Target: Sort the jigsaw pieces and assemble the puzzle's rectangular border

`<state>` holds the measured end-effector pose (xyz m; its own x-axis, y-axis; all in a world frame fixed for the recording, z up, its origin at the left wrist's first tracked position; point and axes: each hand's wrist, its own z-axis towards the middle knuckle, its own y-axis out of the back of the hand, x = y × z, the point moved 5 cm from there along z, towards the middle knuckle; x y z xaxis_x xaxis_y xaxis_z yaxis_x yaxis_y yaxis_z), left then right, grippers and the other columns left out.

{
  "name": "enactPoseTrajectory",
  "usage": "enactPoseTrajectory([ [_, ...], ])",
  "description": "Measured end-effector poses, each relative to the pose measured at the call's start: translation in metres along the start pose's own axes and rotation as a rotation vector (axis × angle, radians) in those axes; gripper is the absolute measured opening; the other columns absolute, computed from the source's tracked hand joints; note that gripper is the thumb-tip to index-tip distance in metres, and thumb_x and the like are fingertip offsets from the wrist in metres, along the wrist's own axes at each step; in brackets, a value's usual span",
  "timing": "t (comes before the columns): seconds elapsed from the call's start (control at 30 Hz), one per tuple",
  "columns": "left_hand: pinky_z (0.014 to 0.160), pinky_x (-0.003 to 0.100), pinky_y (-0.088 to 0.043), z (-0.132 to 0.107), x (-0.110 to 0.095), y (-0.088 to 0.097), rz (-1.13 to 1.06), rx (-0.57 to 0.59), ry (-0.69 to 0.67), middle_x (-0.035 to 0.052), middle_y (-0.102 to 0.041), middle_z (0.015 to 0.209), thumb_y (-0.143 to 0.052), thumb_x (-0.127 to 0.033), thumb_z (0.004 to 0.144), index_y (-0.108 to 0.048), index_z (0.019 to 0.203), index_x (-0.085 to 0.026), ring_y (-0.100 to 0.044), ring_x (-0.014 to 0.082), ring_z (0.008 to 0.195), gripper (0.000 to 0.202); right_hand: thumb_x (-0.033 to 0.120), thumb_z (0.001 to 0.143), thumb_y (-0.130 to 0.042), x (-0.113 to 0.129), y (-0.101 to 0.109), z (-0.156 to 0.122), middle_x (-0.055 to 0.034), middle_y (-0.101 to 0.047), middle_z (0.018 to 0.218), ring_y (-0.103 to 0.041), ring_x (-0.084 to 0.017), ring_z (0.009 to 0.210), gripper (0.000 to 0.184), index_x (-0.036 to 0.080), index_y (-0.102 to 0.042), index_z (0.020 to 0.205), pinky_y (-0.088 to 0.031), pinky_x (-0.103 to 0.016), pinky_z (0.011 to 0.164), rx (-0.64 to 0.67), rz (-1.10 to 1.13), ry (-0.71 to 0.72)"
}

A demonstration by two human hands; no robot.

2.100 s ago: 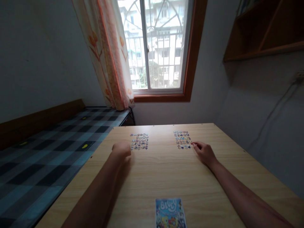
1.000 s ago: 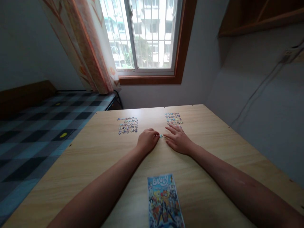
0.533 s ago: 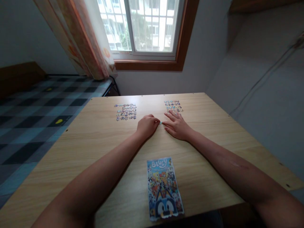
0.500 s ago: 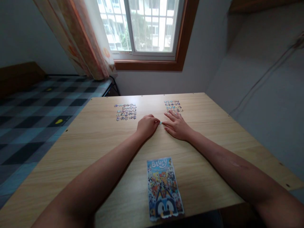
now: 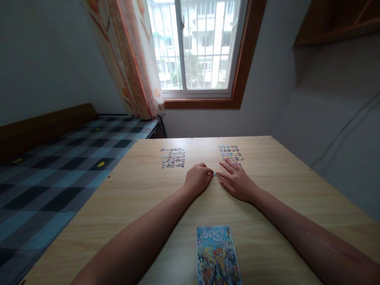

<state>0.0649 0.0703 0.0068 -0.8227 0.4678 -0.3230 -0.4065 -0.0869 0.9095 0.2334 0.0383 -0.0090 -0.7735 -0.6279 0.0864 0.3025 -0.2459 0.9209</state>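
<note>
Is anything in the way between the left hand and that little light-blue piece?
No, nothing visible is. The left hand reaches right up to the little light-blue piece; the exact contact is too small to tell. The right hand is on the other side, and the Bluey picture lies nearer the camera.

Your left hand point(image 5: 199, 178) partly hides the small pale puzzle piece point(image 5: 214, 174), so you cannot tell whether your fingertips pinch or merely touch it; your right hand point(image 5: 237, 183) covers the near part of the right group of pieces point(image 5: 230, 150); prints there and on the left group of pieces point(image 5: 173, 160) are too small to read; the bottom edge cuts off the Bluey picture sheet point(image 5: 218, 257) and your forearms point(image 5: 139, 233); the top crops the window point(image 5: 204, 55) and curtain point(image 5: 130, 63).
</note>
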Motion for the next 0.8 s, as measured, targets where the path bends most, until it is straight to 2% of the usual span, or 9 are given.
enactPoseTrajectory([
  [0.4, 0.085, 0.03, -0.052, -0.003, 0.002, 0.001, -0.045, -0.013, 0.034, 0.0055, -0.073, 0.099, -0.06, -0.031, 0.093, -0.081, 0.103, -0.026, -0.065, 0.0189, 0.091, 0.023, 0.032, 0.099, -0.053, 0.001, -0.004, -0.001, -0.0123, -0.042, 0.158, -0.023, -0.038, 0.152, 0.037, 0.029, -0.065, 0.133, -0.025, -0.068, 0.116, 0.002, 0.002, 0.0],
  [0.57, 0.087, 0.03, -0.051, -0.005, 0.005, 0.001, -0.107, -0.01, 0.018, 0.0043, -0.074, 0.099, -0.06, -0.025, 0.092, -0.081, 0.102, -0.026, -0.066, 0.0179, 0.09, 0.023, 0.032, 0.099, -0.052, 0.0, -0.007, -0.002, -0.012, -0.042, 0.158, -0.025, -0.037, 0.152, 0.038, 0.029, -0.063, 0.135, -0.029, -0.066, 0.116, 0.01, 0.022, 0.008],
  [0.8, 0.084, 0.029, -0.051, -0.007, 0.006, -0.002, -0.113, 0.023, -0.007, 0.0039, -0.074, 0.096, -0.06, -0.028, 0.093, -0.082, 0.098, -0.028, -0.066, 0.0174, 0.087, 0.023, 0.034, 0.099, -0.051, -0.003, -0.011, -0.004, -0.0096, -0.041, 0.159, -0.026, -0.036, 0.151, 0.04, 0.03, -0.062, 0.137, -0.03, -0.064, 0.117, 0.026, 0.048, 0.013],
])
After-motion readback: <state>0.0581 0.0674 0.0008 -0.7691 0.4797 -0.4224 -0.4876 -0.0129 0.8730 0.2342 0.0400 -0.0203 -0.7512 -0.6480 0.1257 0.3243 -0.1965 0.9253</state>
